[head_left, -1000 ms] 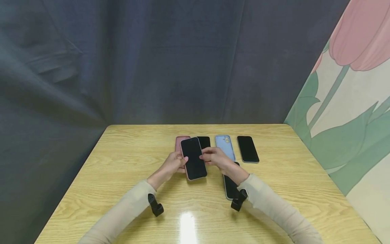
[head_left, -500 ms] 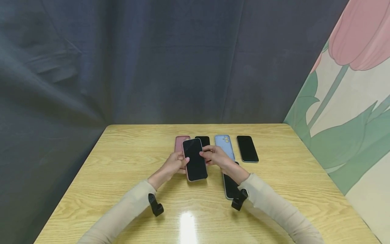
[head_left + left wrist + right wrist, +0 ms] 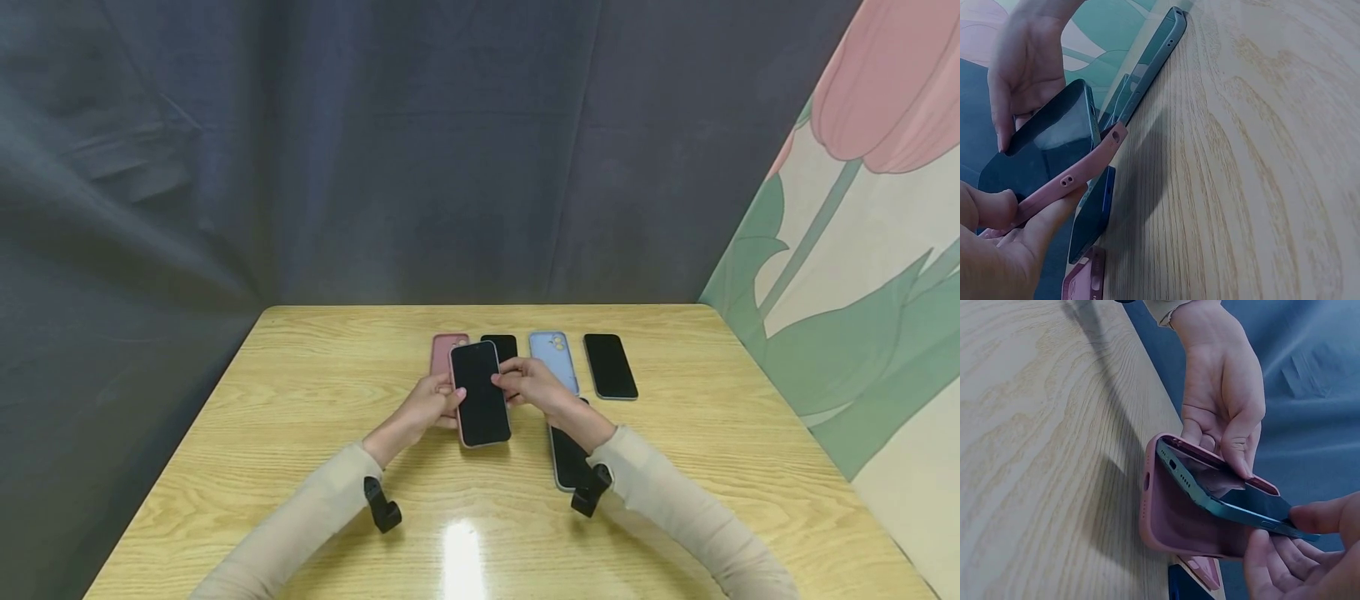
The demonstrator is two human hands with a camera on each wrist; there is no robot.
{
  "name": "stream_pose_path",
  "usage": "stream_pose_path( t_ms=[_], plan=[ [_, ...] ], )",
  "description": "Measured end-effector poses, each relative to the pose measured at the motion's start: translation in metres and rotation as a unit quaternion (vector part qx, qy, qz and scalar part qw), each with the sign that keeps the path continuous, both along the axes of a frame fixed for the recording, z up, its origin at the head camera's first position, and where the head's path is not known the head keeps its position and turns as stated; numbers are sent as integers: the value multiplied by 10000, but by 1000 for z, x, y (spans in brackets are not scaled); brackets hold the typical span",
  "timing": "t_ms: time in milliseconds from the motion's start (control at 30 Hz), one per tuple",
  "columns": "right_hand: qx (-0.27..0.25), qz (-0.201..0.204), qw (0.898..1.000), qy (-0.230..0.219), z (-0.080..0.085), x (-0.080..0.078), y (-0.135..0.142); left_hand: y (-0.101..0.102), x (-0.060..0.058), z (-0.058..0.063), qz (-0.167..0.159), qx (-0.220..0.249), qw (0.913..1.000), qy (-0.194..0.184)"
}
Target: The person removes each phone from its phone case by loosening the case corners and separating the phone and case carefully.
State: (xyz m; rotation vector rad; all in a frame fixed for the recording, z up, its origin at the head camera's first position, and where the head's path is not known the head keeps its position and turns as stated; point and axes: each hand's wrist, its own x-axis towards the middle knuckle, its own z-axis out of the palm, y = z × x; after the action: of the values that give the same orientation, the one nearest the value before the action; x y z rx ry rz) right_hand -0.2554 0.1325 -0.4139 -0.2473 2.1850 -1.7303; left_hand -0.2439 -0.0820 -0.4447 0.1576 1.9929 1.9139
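Note:
Above the table, in the head view, both hands hold a dark-screened phone (image 3: 482, 404) and a pink phone case. My left hand (image 3: 426, 406) grips the pink case (image 3: 1163, 515) along its side, thumb bent over the rim by the screen. My right hand (image 3: 531, 387) pinches the phone by its opposite long edge. In the right wrist view the phone sits tilted in the case: one long side lies inside by the left thumb, while the blue-green frame (image 3: 1241, 515) on the other side stands raised out of it. The case's back is hidden in the head view.
Behind the hands lie another pink case (image 3: 446, 348) and a phone (image 3: 504, 343). A light blue case (image 3: 552, 362) and a black-screened phone (image 3: 611, 367) lie to the right. Under the right wrist is a phone in a greyish case (image 3: 567, 458). A dark curtain (image 3: 480, 167) hangs behind the table.
The held phone and case have shifted slightly right and towards the person, turning a little more upright. The right fingertips sit slightly farther up the phone's edge. The things on the table have stayed put.

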Motion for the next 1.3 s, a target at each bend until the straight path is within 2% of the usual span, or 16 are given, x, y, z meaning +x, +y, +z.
stream_pose_path(
  t_ms=[433,733,1000,1300],
  plan=[
    [91,10,9999,-51,4,4,0,0,2,-4,-68,96,9999,12],
    [159,-282,9995,-37,2,3,4,-8,2,-4,284,-217,9994,23],
    [245,-250,9994,-41,0,3,10,-11,1,-3,309,-272,9991,-40],
    [312,-154,9992,-190,-2,5,21,-20,0,-1,489,-307,9983,-95]
  ],
)
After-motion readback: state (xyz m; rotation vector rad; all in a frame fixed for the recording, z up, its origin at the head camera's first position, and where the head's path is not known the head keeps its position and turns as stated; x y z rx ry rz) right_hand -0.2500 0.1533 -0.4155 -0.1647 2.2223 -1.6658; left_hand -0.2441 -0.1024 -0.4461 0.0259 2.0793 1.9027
